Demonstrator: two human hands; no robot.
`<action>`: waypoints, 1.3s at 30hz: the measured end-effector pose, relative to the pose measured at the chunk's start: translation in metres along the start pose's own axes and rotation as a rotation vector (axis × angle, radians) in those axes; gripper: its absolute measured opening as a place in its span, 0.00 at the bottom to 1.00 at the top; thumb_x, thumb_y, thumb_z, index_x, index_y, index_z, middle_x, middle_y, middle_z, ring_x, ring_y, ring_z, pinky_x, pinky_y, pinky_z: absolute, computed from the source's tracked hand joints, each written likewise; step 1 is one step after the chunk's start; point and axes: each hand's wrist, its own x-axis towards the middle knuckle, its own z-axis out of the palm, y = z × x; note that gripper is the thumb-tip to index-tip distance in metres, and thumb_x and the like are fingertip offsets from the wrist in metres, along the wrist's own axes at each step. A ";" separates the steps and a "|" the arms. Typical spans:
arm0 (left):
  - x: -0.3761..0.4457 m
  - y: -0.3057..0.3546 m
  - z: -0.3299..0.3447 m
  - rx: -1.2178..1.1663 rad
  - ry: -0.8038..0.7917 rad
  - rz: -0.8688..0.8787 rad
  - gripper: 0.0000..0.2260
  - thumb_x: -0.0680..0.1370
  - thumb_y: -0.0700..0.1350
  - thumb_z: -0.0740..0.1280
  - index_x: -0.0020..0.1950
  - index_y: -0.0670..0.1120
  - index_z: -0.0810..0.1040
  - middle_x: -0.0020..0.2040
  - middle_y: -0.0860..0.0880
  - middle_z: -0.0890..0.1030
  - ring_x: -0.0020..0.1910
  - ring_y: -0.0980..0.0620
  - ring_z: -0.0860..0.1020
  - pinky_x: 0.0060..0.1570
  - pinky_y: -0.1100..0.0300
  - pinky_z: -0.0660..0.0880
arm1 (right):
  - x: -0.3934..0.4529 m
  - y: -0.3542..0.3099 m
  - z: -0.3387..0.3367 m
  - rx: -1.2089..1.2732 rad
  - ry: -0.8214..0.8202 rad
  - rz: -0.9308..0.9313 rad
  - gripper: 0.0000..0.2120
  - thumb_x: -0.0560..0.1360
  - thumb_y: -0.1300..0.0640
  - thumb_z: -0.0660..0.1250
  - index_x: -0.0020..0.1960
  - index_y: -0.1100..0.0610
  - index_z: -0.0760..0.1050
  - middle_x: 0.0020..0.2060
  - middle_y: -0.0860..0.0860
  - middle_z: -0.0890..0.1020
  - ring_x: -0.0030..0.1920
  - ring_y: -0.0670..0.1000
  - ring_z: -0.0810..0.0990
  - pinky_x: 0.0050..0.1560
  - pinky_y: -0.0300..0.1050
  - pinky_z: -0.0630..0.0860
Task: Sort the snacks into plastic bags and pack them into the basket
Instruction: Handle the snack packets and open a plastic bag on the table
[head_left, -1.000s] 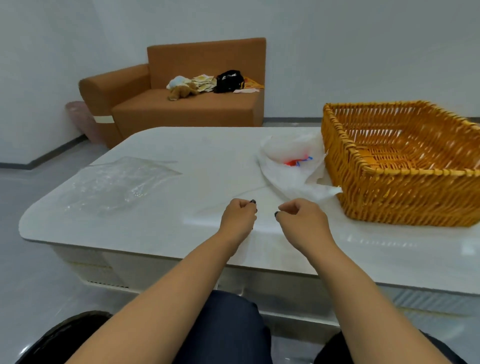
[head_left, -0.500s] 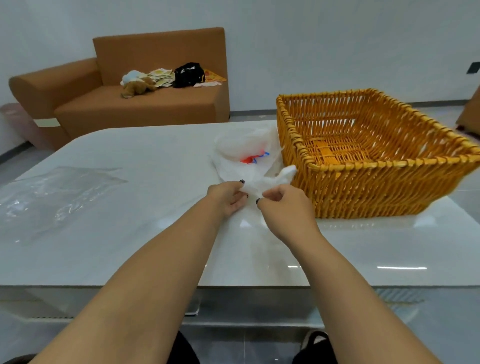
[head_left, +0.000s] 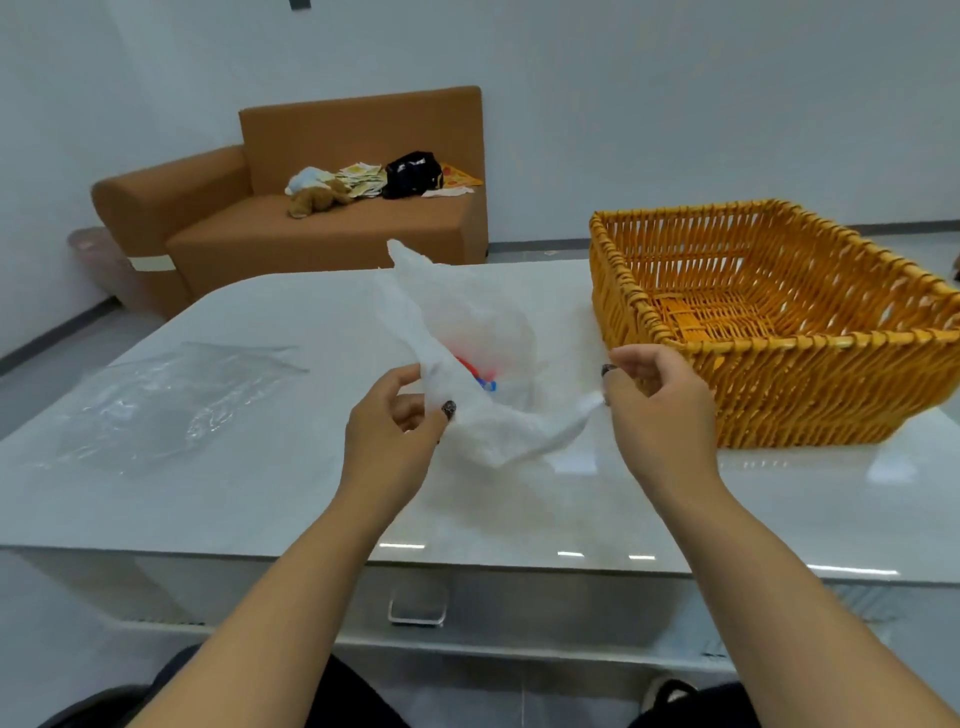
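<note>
Lifted now from the table (head_left: 270, 493), the white bag (head_left: 457, 312) hangs between both hands. Left hand (head_left: 389, 431) pinches its edge, right hand (head_left: 660, 410) pinches 1 handle, just beside the basket (head_left: 779, 343) at right.

Both bare forearms reaching forward from the lower edge of the view, out over the near edge of the table (head_left: 260, 499). Left hand (head_left: 389, 431) raised, palm turned inward, thumb and forefinger pinching one edge of the white plastic bag (head_left: 467, 332), dark-painted thumbnail showing. Right hand (head_left: 660, 405) at about the same height, well apart from the left, fingers curled, fingertips pinching the bag's stretched handle strip. Wrists straight, elbows out of view. Dark-clad knees at the bottom edge.
</note>
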 end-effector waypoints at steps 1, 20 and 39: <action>-0.004 0.000 -0.008 0.045 0.007 0.048 0.14 0.77 0.44 0.71 0.60 0.56 0.75 0.45 0.56 0.84 0.44 0.58 0.82 0.46 0.64 0.78 | -0.001 0.000 -0.002 0.011 0.015 -0.008 0.08 0.76 0.58 0.65 0.54 0.51 0.76 0.47 0.46 0.79 0.48 0.50 0.79 0.50 0.51 0.78; 0.003 -0.015 -0.073 -0.088 -0.119 0.180 0.12 0.77 0.33 0.68 0.50 0.51 0.81 0.46 0.55 0.86 0.49 0.56 0.84 0.49 0.63 0.80 | 0.023 0.007 0.062 0.037 -0.321 0.076 0.43 0.65 0.45 0.77 0.74 0.52 0.60 0.63 0.47 0.73 0.62 0.46 0.72 0.57 0.43 0.70; 0.022 -0.027 -0.070 -0.145 -0.277 -0.273 0.12 0.80 0.52 0.65 0.58 0.47 0.81 0.52 0.47 0.85 0.49 0.49 0.84 0.47 0.56 0.80 | 0.011 -0.011 0.052 0.130 -0.707 -0.007 0.05 0.77 0.61 0.68 0.49 0.55 0.82 0.45 0.56 0.85 0.43 0.54 0.84 0.46 0.50 0.81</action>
